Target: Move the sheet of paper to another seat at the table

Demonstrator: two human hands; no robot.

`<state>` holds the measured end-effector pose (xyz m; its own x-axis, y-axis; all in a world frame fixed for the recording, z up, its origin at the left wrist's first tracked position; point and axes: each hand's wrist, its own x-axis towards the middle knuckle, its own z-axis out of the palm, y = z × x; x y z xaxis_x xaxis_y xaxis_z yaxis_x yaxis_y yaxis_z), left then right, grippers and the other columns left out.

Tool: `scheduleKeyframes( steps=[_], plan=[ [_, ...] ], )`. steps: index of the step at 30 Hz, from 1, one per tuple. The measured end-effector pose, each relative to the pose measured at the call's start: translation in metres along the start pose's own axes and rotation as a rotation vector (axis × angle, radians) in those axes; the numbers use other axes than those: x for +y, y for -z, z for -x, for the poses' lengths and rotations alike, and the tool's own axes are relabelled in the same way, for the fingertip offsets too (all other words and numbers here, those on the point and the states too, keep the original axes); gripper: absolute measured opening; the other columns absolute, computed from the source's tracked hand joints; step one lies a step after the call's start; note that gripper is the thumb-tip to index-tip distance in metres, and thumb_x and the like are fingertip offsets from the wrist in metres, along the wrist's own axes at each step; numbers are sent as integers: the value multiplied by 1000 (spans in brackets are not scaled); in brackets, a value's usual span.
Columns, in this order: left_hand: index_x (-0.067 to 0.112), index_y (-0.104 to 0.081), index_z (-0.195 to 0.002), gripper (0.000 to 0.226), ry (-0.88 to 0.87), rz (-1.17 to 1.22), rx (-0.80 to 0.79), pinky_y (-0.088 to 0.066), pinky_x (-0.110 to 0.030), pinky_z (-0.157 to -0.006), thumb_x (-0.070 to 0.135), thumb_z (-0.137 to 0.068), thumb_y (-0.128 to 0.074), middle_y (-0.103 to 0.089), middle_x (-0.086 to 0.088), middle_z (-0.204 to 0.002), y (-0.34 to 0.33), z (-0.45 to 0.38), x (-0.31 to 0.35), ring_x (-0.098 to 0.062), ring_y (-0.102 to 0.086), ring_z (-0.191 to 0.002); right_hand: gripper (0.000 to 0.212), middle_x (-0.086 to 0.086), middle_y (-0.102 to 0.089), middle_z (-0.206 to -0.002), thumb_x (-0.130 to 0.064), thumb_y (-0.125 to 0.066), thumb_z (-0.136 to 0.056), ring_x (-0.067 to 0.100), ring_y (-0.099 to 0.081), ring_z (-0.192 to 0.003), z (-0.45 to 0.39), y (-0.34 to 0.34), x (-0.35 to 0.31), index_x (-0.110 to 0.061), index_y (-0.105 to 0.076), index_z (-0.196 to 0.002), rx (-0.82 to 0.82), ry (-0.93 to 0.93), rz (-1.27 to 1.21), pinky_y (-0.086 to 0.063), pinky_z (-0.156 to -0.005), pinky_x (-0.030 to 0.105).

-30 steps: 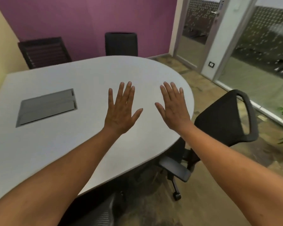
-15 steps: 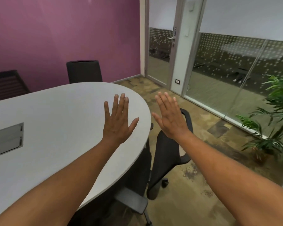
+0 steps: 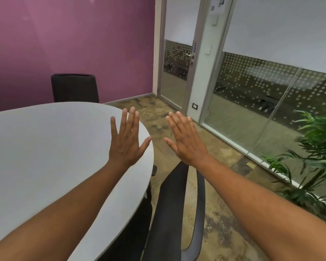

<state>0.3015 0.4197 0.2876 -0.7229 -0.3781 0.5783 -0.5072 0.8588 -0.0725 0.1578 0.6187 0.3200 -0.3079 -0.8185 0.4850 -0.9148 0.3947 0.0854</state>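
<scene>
Head view: left hand, right hand spread, empty; no legible writing.

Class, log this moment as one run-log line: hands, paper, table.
left hand: open, empty, over table | right hand: open, empty, above chair | paper: not in view

My left hand is spread above the table's rounded right edge; my right hand is past that edge, over a chair beside it. Another chair stands behind the far edge. A plant stands far right.
</scene>
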Motion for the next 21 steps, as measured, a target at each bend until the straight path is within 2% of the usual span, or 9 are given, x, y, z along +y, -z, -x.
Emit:
scheduleKeyframes(
  steps=[7,14,21],
  plan=[
    [14,-6,-171,96,80,-18,12,-3,-68,-130,79,-101,-16,0,-11,-180,-42,-47,10,-36,2,-166,74,7,-14,-175,-55,-34,-108,25,-4,-163,-43,-43,63,-13,-16,-167,-8,91,-16,-6,-132,52],
    [15,-1,-172,94,206,-150,-28,-3,-68,-129,77,-103,-16,6,-9,-180,-64,-43,24,-35,6,-166,74,7,-15,-175,-54,-35,-107,27,-5,-163,-68,-92,110,-12,-18,-166,-20,183,-141,-9,-131,55],
    [14,-1,-171,94,351,-276,-28,-4,-68,-129,76,-103,-19,7,-9,-180,-57,-64,94,-34,6,-166,74,6,-12,-175,-55,-36,-108,27,-4,-163,-93,-107,176,-15,-14,-167,-55,356,-266,-6,-132,54]
  ],
)
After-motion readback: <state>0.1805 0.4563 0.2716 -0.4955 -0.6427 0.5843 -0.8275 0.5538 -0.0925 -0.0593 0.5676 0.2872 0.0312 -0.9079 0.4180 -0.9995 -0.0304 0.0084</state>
